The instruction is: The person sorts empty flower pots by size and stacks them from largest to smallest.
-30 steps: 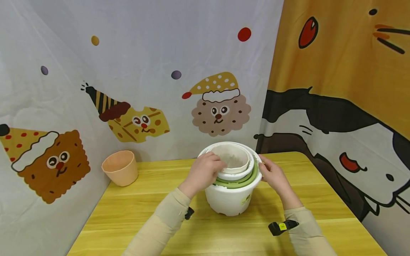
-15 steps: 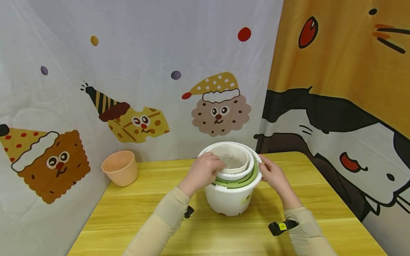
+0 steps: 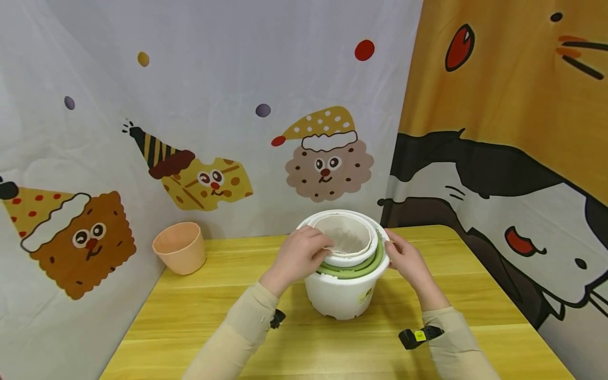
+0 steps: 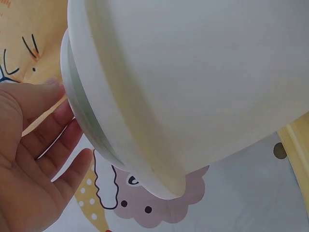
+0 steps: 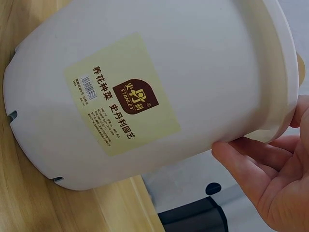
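Note:
A large white flowerpot (image 3: 332, 298) stands on the table with smaller pots nested inside it. Within its rim show a green pot (image 3: 352, 273), a white pot (image 3: 350, 262) and, innermost, an off-white pot (image 3: 349, 229) with an uneven rim. My left hand (image 3: 300, 254) pinches the innermost pot's near-left rim, fingers reaching over into its opening. In the left wrist view, the large pot's wall fills much of the picture. At the right, my right hand (image 3: 406, 262) grips the large pot's rim, with the thumb below it in the right wrist view. A yellowish label (image 5: 120, 94) faces that camera.
A peach-coloured pot (image 3: 180, 250) stands at the table's back left, beside the curtain. The wooden table (image 3: 228, 295) backs onto a printed cloth (image 3: 228, 42) with cartoon figures. Each wrist wears a dark strap with a small camera.
Very little differs. My left wrist has shifted slightly left while its fingers stay at the rim. The right hand keeps its hold, and the nested pots stay in place.

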Action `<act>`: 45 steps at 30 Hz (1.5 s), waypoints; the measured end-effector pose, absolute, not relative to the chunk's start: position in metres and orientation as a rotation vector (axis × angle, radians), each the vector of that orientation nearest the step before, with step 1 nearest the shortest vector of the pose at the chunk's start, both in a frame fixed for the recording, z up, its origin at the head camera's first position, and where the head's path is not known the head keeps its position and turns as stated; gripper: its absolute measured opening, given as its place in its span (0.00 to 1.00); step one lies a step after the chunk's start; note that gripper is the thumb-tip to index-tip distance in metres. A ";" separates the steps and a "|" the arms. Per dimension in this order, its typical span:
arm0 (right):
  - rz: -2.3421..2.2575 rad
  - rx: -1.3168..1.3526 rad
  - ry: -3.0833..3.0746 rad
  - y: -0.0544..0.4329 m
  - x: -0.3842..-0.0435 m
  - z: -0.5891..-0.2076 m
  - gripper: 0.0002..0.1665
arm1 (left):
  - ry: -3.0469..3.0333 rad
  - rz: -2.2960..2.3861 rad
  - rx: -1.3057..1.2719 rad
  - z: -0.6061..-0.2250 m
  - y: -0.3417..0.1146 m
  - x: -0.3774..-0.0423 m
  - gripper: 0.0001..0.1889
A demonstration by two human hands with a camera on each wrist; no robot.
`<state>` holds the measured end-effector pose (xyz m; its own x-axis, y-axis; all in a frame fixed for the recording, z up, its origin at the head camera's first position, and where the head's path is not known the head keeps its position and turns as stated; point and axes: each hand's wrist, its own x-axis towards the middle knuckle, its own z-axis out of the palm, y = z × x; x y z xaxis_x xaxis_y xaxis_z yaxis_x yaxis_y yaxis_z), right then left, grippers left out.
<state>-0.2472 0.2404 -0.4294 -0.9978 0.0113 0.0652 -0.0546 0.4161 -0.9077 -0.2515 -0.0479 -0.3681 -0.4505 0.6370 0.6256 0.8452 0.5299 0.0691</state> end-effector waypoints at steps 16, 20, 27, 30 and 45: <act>1.662 0.033 -2.595 0.241 -0.248 -0.430 0.34 | -2.194 -0.654 -1.136 -0.375 -0.049 -0.243 0.10; 1.659 0.026 -2.593 0.240 -0.248 -0.430 0.34 | -2.169 -0.708 -1.115 -0.377 -0.049 -0.241 0.12; 1.650 0.037 -2.601 0.240 -0.247 -0.429 0.35 | -2.132 -0.791 -1.080 -0.380 -0.049 -0.237 0.16; 1.655 0.034 -2.597 0.240 -0.247 -0.430 0.34 | -2.113 -0.817 -1.068 -0.382 -0.049 -0.236 0.16; 1.657 0.047 -2.567 0.240 -0.247 -0.431 0.34 | -2.137 -0.958 -0.873 -0.391 -0.060 -0.225 0.23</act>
